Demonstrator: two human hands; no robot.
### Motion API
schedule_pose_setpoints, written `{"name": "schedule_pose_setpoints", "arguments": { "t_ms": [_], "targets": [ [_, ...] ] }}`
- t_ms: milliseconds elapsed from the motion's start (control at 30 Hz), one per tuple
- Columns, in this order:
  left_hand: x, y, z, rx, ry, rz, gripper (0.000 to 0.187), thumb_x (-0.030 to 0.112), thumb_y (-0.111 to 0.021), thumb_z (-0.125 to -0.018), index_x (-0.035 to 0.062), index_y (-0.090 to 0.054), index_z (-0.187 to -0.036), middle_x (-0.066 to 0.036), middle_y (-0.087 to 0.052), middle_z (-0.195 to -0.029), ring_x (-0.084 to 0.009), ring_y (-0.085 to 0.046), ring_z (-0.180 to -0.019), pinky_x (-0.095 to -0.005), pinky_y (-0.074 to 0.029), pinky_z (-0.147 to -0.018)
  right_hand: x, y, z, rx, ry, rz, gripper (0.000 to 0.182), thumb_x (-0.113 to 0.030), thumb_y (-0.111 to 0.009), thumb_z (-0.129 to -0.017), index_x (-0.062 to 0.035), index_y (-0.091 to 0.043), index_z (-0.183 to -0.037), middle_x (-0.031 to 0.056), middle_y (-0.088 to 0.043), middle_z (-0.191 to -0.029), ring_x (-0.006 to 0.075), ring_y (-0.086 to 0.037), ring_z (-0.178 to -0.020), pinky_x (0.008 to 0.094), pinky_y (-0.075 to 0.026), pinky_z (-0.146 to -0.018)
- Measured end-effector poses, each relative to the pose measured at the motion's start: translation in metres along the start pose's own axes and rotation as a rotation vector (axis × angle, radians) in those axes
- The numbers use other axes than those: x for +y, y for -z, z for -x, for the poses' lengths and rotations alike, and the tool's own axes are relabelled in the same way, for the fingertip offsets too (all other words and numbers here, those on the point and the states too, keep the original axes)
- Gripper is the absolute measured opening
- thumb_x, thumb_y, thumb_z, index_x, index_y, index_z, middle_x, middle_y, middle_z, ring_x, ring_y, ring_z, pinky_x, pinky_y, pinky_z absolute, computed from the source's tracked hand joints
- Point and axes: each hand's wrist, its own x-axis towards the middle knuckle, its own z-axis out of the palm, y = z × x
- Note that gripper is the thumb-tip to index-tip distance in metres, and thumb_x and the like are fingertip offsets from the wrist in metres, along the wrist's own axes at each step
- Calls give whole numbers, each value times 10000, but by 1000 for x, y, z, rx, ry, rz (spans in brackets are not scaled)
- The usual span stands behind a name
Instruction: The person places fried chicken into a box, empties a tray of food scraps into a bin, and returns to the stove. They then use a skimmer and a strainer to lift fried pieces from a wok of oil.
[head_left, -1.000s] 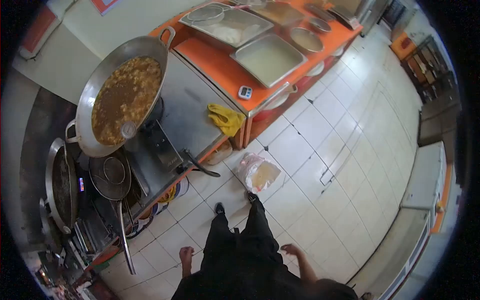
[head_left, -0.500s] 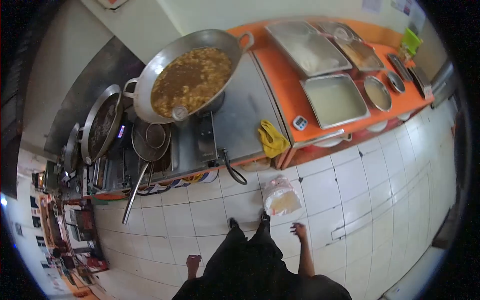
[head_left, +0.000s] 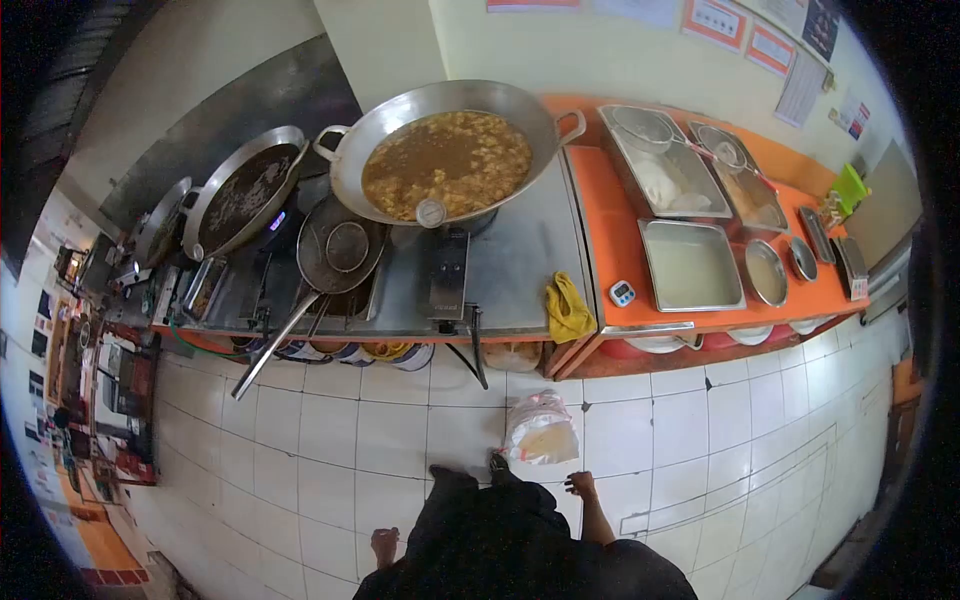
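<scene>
Lit brightly, fairly evenly. Reflects glare off floor (head_left: pixel 740 440), lower right; shows softer sheen on steel surface (head_left: pixel 520 268), centre. Bows straight lines near edges; falls to black at corners, fringed bluish. Goes soft far left. Loses detail in black clothing (head_left: pixel 500 545), bottom centre.

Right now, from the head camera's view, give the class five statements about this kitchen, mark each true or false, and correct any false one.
1. The yellow cloth lies at the front edge of the steel counter. True.
2. The timer sits inside a steel tray. False: the timer lies on the orange counter.
3. The plastic bag rests on the floor. True.
4. The right hand grips a strainer. False: the right hand holds nothing visible.
5. The left hand is touching a wok. False: it is over the floor.
</scene>
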Motion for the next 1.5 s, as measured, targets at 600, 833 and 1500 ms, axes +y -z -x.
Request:
{"name": "schedule_pose_setpoints", "arguments": {
  "t_ms": [600, 833, 1500],
  "targets": [
    [-68, 8, 20, 58, 108, 390, 228, 196, -626, -697, -22, -563, -679, -121, -596, -605, -208, -596, -551, -330, -483, -544, -547, -148, -90, 844, 531, 1472, 167, -199, -545, -769, -107, -632, -878, 20, -617, -760, 175, -604, -736, 321, -455, -533],
    [-62, 40, -3, 304, -18, -194, 284, 264, -598, -754, -4, -558, -666, -118, -576, -575, -222, -574, -550, -331, -459, -487, -563, -153, -105, 486, 383, 1500, 171, -234, -534, -801, -127, -661, -840, 72, -647, -827, 201, -632, -777, 360, -515, -587],
    [-40, 201, -171, 122, -98, 762, 229, 192, -643, -763, 28, -487, -801, -108, -596, -693, -170, -566, -527, -245, -454, -441, -684, -316, -14, 566, 609, 724, 364, -184, -496, -817, 7, -412, -1115, 236, -550, -949, 386, -551, -860, 449, -463, -700]
  ]
}}
